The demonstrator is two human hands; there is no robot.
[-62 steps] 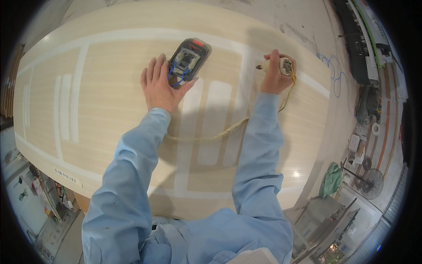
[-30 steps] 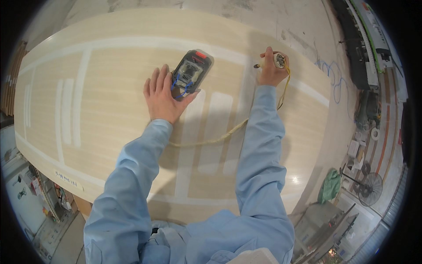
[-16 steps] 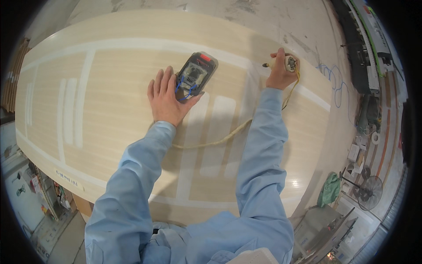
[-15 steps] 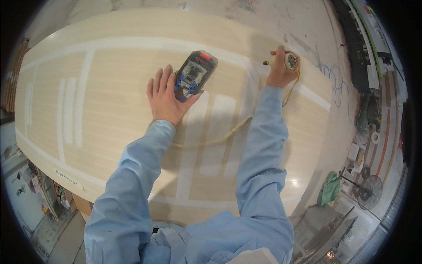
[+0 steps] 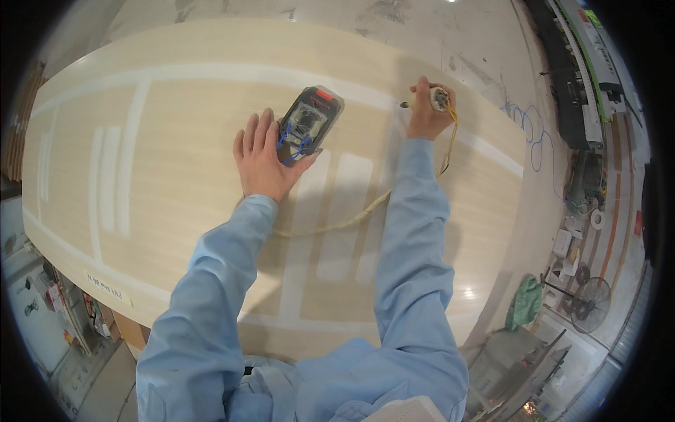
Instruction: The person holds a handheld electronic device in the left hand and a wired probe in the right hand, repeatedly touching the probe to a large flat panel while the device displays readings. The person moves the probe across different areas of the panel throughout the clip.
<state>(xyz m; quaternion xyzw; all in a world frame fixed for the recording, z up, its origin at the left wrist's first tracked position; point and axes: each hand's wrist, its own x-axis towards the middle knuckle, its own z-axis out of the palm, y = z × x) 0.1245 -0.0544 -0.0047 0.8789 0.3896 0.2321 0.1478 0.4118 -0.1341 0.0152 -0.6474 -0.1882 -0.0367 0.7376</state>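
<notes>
The right hand (image 5: pixel 426 121) is closed around a cream, wrapped handheld tool (image 5: pixel 439 99) at the far right of the panel. Its small dark tip (image 5: pixel 403 105) points left; contact with the surface below cannot be confirmed. The left hand (image 5: pixel 266 165) is spread, thumb apart, around the near-left corner of a black-and-red battery pack (image 5: pixel 307 123); firm grip or light steadying cannot be told. Blue wires (image 5: pixel 284 135) emerge at the pack's near end.

Further out, yellow wires (image 5: pixel 454 125) leave the tool, and a wrapped cord (image 5: pixel 344 224) bows across the panel (image 5: pixel 190 155) between the forearms. Pale strips (image 5: pixel 342 211) and bands mark the panel at left and centre.

Status: judged under way. Done, as far as shown: tool in grasp, wires fitted to tool and pack, cord laid out. Outstanding: the tool has not been set down, nor the pack released. No boundary between treated and untreated surface is discernible, so the share completed cannot be certified.

Beyond the panel, at right: a blue hose (image 5: pixel 537 141) far, a green bag (image 5: pixel 524 302) and a fan (image 5: pixel 590 304) near.
</notes>
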